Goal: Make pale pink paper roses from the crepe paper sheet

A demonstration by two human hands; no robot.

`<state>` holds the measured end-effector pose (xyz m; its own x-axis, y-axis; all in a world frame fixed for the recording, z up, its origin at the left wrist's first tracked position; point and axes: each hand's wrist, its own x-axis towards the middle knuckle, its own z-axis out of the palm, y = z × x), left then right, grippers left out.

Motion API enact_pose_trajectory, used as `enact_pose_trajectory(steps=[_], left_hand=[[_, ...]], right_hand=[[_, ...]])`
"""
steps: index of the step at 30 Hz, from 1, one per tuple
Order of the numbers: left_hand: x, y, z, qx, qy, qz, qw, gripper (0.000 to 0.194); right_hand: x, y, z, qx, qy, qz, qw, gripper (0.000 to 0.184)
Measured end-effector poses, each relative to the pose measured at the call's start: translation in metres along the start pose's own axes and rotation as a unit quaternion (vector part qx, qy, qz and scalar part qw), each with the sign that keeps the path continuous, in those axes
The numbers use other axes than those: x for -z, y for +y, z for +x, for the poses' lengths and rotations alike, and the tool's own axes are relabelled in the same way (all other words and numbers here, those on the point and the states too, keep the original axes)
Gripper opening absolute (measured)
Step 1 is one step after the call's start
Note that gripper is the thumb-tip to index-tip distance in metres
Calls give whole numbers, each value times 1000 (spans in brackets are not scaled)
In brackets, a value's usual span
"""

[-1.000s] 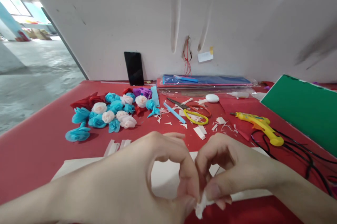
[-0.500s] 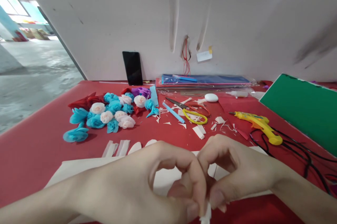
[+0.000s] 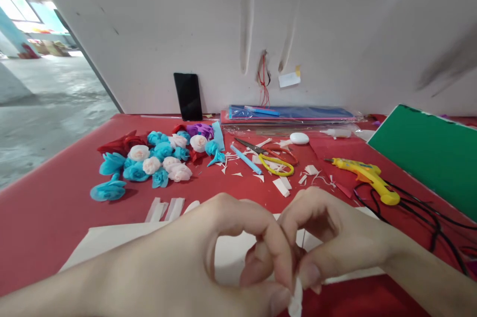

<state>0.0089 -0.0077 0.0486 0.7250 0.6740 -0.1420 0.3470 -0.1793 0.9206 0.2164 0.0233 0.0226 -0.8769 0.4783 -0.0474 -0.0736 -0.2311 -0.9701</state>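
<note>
My left hand and my right hand meet low in the middle of the head view, fingertips touching. Both are closed in a pinch around a small piece of whitish paper, whose lower end sticks out below the fingers; the rest of it is hidden. Under the hands lies a pale cream sheet. Just beyond my left hand are short pale paper strips and a rounded cream paper petal.
Blue, pink, red and purple paper flowers cluster at left. Scissors, a blue pen and paper scraps lie mid-table. A yellow glue gun with black cord and a green board are right. A phone leans on the wall.
My left hand has shifted slightly, and its thumb sits a little further right. The whitish paper between the fingers has tilted and shows more below them.
</note>
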Motion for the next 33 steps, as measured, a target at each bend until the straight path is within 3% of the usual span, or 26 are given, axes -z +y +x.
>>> enact_pose_trajectory(steps=[6, 12, 17, 23, 28, 33], left_hand=[[1, -1, -1, -43, 21, 71, 996, 9], [0, -2, -5, -34, 26, 84, 996, 14], [1, -4, -7, -29, 68, 79, 994, 24], [4, 0, -7, 51, 99, 82, 990, 10], [7, 5, -6, 18, 138, 73, 988, 37], [6, 3, -6, -11, 153, 86, 984, 29]], right_hand=[[-2, -3, 0, -19, 0, -26, 999, 9], [-4, -7, 0, -16, 14, -74, 997, 9], [-4, -7, -6, -15, 42, -102, 994, 3], [-17, -12, -8, 34, 162, -211, 963, 9], [-28, -14, -6, 95, 251, -236, 934, 10], [-30, -15, -4, 115, 281, -219, 927, 16]])
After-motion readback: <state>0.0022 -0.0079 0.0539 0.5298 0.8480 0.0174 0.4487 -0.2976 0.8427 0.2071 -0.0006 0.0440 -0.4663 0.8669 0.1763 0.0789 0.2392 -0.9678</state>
